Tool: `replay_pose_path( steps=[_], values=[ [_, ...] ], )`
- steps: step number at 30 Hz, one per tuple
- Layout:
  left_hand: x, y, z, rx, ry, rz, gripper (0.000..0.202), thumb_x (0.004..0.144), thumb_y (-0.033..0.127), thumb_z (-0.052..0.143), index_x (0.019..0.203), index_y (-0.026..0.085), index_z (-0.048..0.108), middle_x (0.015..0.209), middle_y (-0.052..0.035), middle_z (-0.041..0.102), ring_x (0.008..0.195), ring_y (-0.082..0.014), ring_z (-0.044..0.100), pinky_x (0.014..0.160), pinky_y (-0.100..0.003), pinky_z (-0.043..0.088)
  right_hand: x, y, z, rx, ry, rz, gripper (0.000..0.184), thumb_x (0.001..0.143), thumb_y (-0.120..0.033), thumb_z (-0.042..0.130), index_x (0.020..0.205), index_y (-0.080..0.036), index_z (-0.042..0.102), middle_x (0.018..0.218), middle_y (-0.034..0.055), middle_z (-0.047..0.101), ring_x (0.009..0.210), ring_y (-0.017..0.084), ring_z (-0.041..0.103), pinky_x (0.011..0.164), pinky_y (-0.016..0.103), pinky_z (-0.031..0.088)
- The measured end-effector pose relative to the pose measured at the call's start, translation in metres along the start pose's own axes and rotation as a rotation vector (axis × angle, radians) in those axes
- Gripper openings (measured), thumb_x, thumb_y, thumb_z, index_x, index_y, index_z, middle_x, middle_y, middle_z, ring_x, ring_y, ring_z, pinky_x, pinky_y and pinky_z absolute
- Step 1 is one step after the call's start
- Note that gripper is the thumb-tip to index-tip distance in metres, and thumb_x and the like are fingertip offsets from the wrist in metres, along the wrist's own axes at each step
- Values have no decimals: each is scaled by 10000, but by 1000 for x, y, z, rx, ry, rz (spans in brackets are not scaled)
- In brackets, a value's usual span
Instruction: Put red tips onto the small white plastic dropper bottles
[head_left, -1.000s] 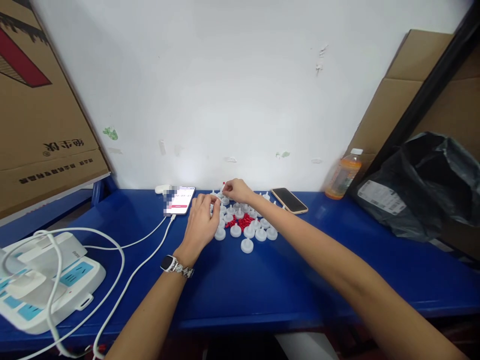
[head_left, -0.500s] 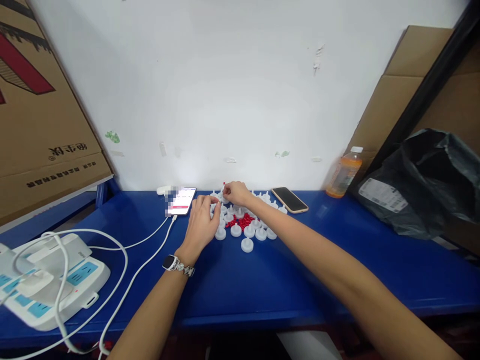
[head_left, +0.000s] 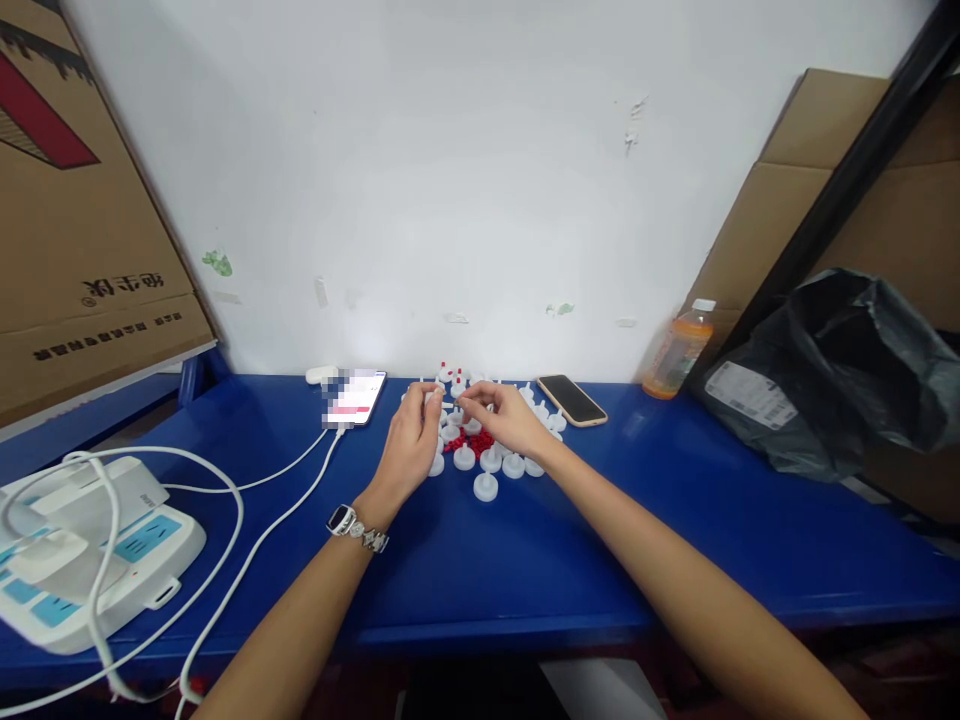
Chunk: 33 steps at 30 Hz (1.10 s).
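Observation:
My left hand (head_left: pixel 411 428), with a watch on its wrist, has thumb and fingers curled round a white nozzle cap that is mostly hidden; its spout seems to point right. Close beside it, the thumb and forefinger of my right hand (head_left: pixel 508 416) pinch together near that spout, and what they hold is too small to make out. Several white nozzle caps (head_left: pixel 486 487) lie spread on the table under and around both hands. Among them sits a pile of small red tips (head_left: pixel 480 442). Behind my hands stand a few caps with red tips on their spouts (head_left: pixel 459 384).
A lit phone (head_left: pixel 358 398) on a white cable lies left, a dark-screened phone (head_left: pixel 574 400) right. A power strip (head_left: pixel 142 570) with looping cables occupies the blue table's (head_left: pixel 525 570) left side. An orange drink bottle (head_left: pixel 679 352) and black plastic bag (head_left: pixel 810 380) stand right.
My right hand has come back from the rear caps, toward me and slightly right, beside my left hand. Red-tipped caps behind it now show. The view has shifted slightly.

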<state>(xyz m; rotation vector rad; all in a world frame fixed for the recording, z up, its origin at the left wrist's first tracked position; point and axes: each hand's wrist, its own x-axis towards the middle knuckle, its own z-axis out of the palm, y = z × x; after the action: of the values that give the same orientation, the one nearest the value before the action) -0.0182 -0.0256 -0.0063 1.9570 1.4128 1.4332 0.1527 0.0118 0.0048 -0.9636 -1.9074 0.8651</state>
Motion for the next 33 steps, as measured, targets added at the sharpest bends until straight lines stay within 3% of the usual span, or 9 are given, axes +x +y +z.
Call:
replay_pose_path(
  steps=[3, 6, 19, 23, 29, 33],
  values=[
    [-1, 1, -1, 17, 2, 20, 352, 1029, 468, 292, 1085, 211, 525, 1023, -69, 629, 953, -211, 607, 883, -364, 466, -2, 5, -6, -474, -26, -71, 134, 825, -310, 643, 837, -207, 728, 793, 34, 704, 854, 209, 570, 824, 356, 366],
    [-2, 2, -2, 29, -27, 23, 349, 1033, 463, 275, 1068, 213, 516, 987, -58, 608, 939, -204, 589, 894, -361, 454, -2, 7, -5, -732, -95, -93, 129, 798, -333, 681, 800, -223, 747, 828, 55, 682, 929, 248, 512, 854, 396, 296],
    [0, 0, 1, 59, -39, 38, 348, 1033, 462, 273, 1050, 215, 518, 978, -55, 593, 932, -206, 572, 911, -374, 442, -2, 6, -3, -865, -159, -147, 123, 832, -278, 648, 786, -199, 731, 873, 76, 664, 948, 254, 500, 848, 405, 281],
    [-1, 2, 0, 54, -48, 12, 351, 1032, 474, 270, 1058, 221, 512, 981, -56, 601, 963, -217, 580, 925, -383, 435, -3, 2, -8, -641, -58, -130, 96, 832, -230, 632, 776, -185, 696, 854, 61, 696, 867, 215, 576, 831, 374, 362],
    [-2, 6, 0, 44, -56, -5, 356, 1032, 481, 264, 1054, 234, 519, 992, -52, 622, 973, -220, 590, 906, -374, 438, -2, 5, -8, 200, 117, 5, 173, 832, -346, 649, 847, -177, 615, 765, 28, 685, 636, 146, 619, 621, 276, 482],
    [-2, 8, 2, 29, -42, -8, 374, 1030, 496, 260, 1060, 237, 529, 949, -43, 618, 914, -208, 597, 857, -355, 453, -2, 7, 2, 306, 176, -14, 263, 813, -433, 677, 828, -173, 639, 701, -2, 641, 600, 122, 564, 603, 255, 468]
  ],
)
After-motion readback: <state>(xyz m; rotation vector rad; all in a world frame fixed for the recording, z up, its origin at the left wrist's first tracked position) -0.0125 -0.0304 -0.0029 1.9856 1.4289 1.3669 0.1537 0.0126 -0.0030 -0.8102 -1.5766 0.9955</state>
